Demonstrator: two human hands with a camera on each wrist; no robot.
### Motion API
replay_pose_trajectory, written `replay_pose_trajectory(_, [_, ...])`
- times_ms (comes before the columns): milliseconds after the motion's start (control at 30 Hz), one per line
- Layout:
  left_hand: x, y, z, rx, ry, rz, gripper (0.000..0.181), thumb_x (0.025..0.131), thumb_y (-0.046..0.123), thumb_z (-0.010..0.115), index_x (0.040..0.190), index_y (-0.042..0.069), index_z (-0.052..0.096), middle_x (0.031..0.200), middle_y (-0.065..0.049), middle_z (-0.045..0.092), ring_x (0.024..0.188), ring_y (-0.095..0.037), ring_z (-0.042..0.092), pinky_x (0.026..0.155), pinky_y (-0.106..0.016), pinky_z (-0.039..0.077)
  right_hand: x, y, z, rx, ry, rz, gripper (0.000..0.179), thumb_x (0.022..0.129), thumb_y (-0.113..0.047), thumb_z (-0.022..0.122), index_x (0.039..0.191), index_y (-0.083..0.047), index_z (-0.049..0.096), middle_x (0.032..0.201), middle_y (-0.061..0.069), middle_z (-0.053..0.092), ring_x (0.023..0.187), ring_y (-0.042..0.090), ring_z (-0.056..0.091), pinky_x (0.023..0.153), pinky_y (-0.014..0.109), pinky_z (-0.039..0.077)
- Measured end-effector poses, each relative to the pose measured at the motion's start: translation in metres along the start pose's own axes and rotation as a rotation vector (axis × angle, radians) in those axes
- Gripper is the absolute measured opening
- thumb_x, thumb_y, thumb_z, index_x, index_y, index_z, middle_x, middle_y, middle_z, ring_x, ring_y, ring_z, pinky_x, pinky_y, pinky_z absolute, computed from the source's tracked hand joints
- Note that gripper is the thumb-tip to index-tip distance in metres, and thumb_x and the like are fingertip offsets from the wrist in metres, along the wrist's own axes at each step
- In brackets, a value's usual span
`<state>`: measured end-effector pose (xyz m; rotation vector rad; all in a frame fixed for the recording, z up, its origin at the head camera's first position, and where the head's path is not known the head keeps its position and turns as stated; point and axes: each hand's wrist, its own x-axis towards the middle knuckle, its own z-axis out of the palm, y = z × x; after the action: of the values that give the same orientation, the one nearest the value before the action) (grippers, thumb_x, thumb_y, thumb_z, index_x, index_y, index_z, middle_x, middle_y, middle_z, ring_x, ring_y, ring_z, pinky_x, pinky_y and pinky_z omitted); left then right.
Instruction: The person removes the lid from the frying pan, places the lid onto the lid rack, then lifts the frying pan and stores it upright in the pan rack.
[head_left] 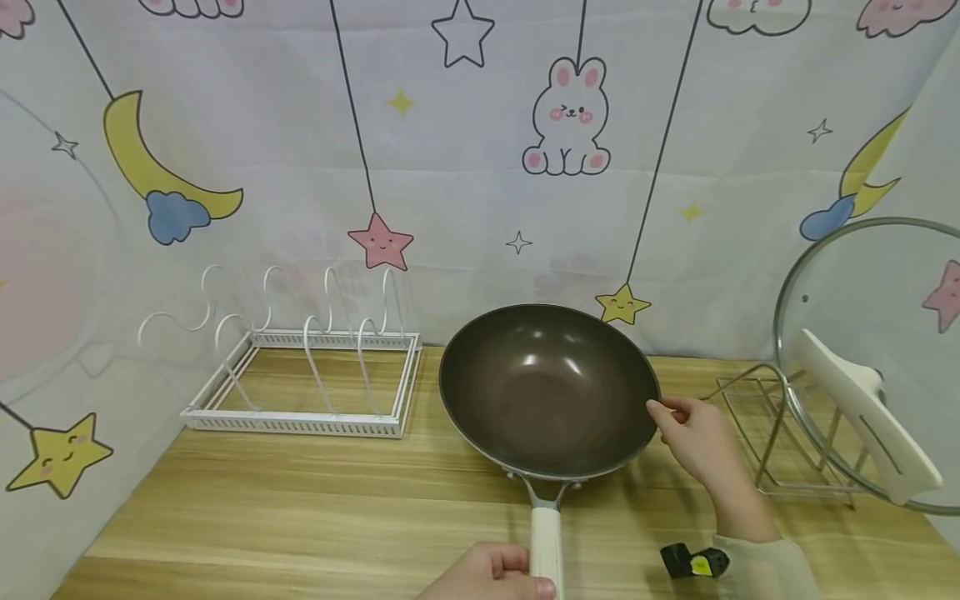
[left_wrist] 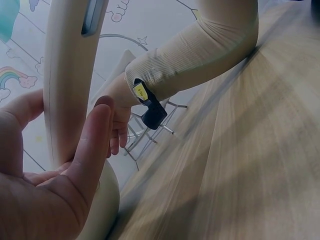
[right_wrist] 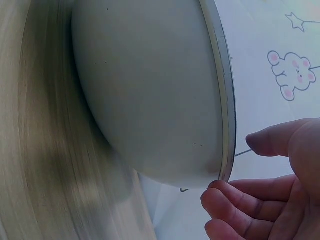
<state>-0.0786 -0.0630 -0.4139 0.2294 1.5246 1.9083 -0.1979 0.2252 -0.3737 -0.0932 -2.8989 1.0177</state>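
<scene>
A wok (head_left: 551,392) with a dark brown inside and a pale outer wall stands low over the wooden table, its handle toward me. My left hand (head_left: 491,575) grips the cream handle (head_left: 546,542), thumb on one side and fingers on the other. In the left wrist view the handle (left_wrist: 70,75) rises between thumb and fingers. On the right, my right hand (head_left: 693,433) is at the wok's rim. In the right wrist view its fingertips (right_wrist: 217,192) touch the outer edge of the wok (right_wrist: 150,90), while the thumb stands apart from the rim.
A white rack (head_left: 300,427) with curved wire dividers stands at the left. At the right, a wire rack (head_left: 772,442) carries a glass lid (head_left: 855,283) with a long cream piece (head_left: 870,417) on it. A patterned cloth (head_left: 465,167) hangs behind the table (head_left: 300,500).
</scene>
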Motion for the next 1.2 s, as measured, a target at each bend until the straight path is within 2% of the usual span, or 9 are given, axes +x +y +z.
replay_pose_trajectory(167, [-0.001, 0.001, 0.0, -0.009, -0.009, 0.003, 0.029, 0.087, 0.019, 0.064, 0.102, -0.006, 0.064, 0.075, 0.002, 0.066, 0.065, -0.005, 0.062, 0.056, -0.014, 0.051, -0.001, 0.0, 0.0, 0.0, -0.002, -0.006, 0.063, 0.097, -0.046, 0.045, 0.129, 0.008, 0.051, 0.1, 0.021, 0.068, 0.075, 0.017, 0.067, 0.066, 0.035, 0.052])
replay_pose_trajectory(633, [-0.001, 0.0, 0.0, -0.038, -0.023, 0.011, 0.033, 0.087, 0.02, 0.064, 0.104, -0.008, 0.063, 0.076, 0.002, 0.067, 0.066, -0.004, 0.063, 0.057, -0.014, 0.052, -0.004, -0.005, -0.004, 0.031, -0.021, 0.012, 0.062, 0.097, -0.045, 0.046, 0.13, 0.007, 0.051, 0.093, 0.018, 0.067, 0.071, 0.017, 0.065, 0.057, 0.028, 0.046])
replay_pose_trajectory(867, [-0.001, 0.0, -0.001, -0.03, -0.015, 0.016, 0.036, 0.087, 0.021, 0.065, 0.103, -0.011, 0.063, 0.074, 0.003, 0.067, 0.064, -0.003, 0.062, 0.056, -0.013, 0.051, -0.008, -0.012, -0.009, 0.051, -0.041, 0.01, 0.06, 0.096, -0.045, 0.047, 0.127, 0.006, 0.053, 0.09, 0.015, 0.067, 0.069, 0.015, 0.065, 0.058, 0.028, 0.049])
replay_pose_trajectory(1033, [-0.001, 0.0, 0.0, -0.033, -0.014, 0.017, 0.037, 0.087, 0.022, 0.065, 0.104, -0.011, 0.063, 0.074, 0.003, 0.067, 0.065, -0.003, 0.062, 0.056, -0.013, 0.051, -0.013, -0.017, -0.01, 0.078, -0.103, 0.023, 0.06, 0.093, -0.051, 0.05, 0.117, 0.004, 0.058, 0.085, 0.01, 0.068, 0.068, 0.013, 0.064, 0.057, 0.026, 0.052])
replay_pose_trajectory(1200, [-0.002, 0.002, 0.001, -0.038, -0.022, 0.015, 0.038, 0.086, 0.022, 0.065, 0.104, -0.011, 0.062, 0.074, 0.003, 0.066, 0.064, -0.003, 0.062, 0.056, -0.013, 0.05, -0.015, -0.022, -0.007, 0.1, -0.133, 0.01, 0.053, 0.091, -0.051, 0.055, 0.102, 0.0, 0.063, 0.078, 0.005, 0.068, 0.066, 0.013, 0.064, 0.056, 0.026, 0.053])
